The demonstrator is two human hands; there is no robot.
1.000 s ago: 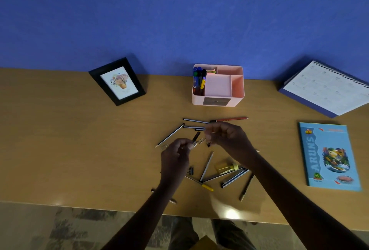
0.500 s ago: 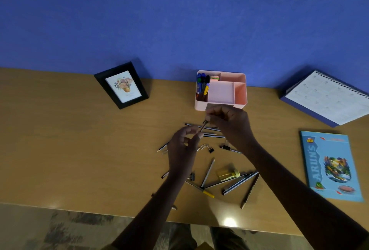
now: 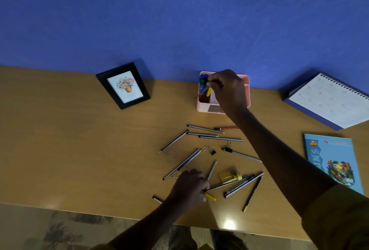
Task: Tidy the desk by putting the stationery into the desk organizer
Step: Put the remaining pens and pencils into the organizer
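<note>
My right hand point(image 3: 226, 88) pinches a light, stiff pencil point(image 3: 202, 92) near its upper end over the desk organizer point(image 3: 203, 108), while my left hand point(image 3: 190, 186) closes on a yellow-capped pen point(image 3: 209, 196) among the scattered ones.

wall point(image 3: 179, 20) deep blue, faintly mottled. desk point(image 3: 69, 150) tan wood grain. organizer point(image 3: 201, 108) pale pink, blue, green and yellow caps inside. picture frame point(image 3: 123, 85) black, white mat, flower print in an orange pot. notebook point(image 3: 333, 164) light blue, bright multicoloured picture. calendar point(image 3: 327, 100) white grid, blue backing. scattered pencils point(image 3: 219, 138) dark with silver stripes; one red pencil point(image 3: 227, 128); yellow-capped pen point(image 3: 210, 196). floor point(image 3: 60, 227) blotchy beige and brown.
</note>
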